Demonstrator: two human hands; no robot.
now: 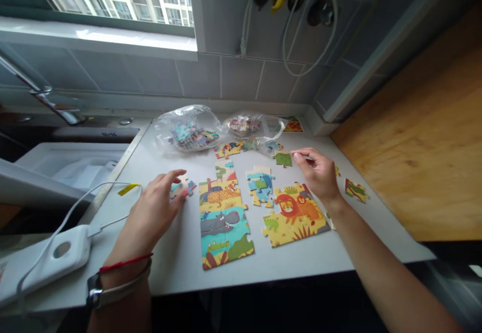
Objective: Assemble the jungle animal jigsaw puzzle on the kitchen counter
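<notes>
My right hand (316,172) pinches the right edge of a green puzzle piece (283,159) at the back of the white counter. My left hand (150,215) rests at the left with thumb and forefinger apart, beside a blue and pink puzzle piece (191,188); its thumb seems to touch it. Between the hands lies a joined hippo and cheetah puzzle section (224,222). Right of it are a small blue elephant section (260,187) and a yellow lion section (295,212), the latter partly behind my right wrist.
Two clear plastic bags (188,128) of pieces lie at the back, with loose pieces (229,149) before them. Another piece (355,191) lies by the wooden panel (414,122). A white power strip (48,260) with a cable and a sink (75,139) are left.
</notes>
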